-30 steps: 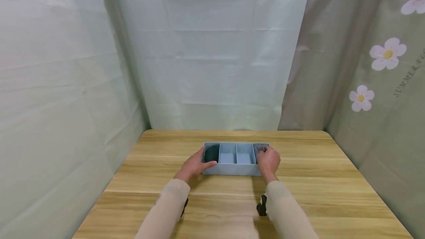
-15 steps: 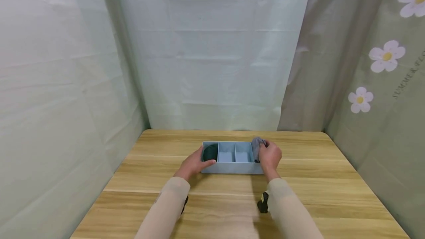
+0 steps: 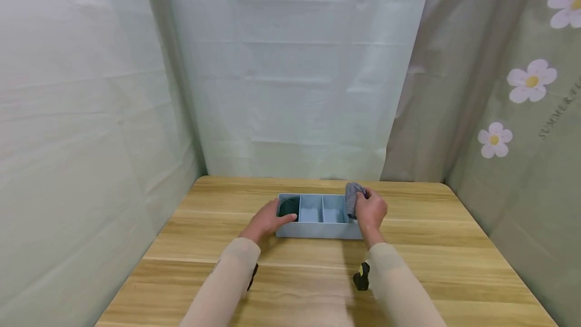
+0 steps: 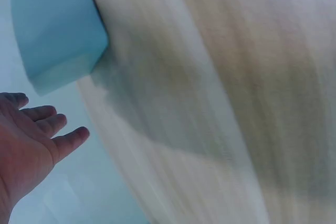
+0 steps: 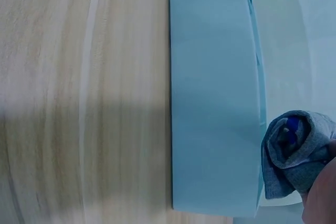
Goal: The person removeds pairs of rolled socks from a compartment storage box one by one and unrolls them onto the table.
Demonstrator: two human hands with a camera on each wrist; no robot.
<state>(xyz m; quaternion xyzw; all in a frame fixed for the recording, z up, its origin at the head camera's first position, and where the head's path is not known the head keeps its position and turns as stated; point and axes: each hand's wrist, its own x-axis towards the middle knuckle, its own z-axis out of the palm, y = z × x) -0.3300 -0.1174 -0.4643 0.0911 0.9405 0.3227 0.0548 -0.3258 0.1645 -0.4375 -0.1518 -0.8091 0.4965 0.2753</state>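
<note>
A light blue tray (image 3: pixel 317 230) with several compartments lies on the wooden table (image 3: pixel 408 266). A dark rolled item (image 3: pixel 288 206) fills its leftmost compartment. My left hand (image 3: pixel 268 221) lies at the tray's left end, fingers straight; in the left wrist view this hand (image 4: pixel 31 145) is open beside the tray corner (image 4: pixel 52 30). My right hand (image 3: pixel 371 211) pinches a grey rolled sock (image 3: pixel 351 196) just above the tray's right end. In the right wrist view the grey sock (image 5: pixel 294 150) shows a blue patch and hangs past the tray wall (image 5: pixel 210 103).
The two middle compartments (image 3: pixel 322 213) show only their blue floor. Pale green cloth (image 3: pixel 290 90) hangs behind and left of the table; a flowered curtain (image 3: pixel 522 115) hangs on the right. The table edges are close to the cloth.
My right hand has raised the grey sock out of the right end compartment to above the tray's rim. The left hand has stayed at the left end.
</note>
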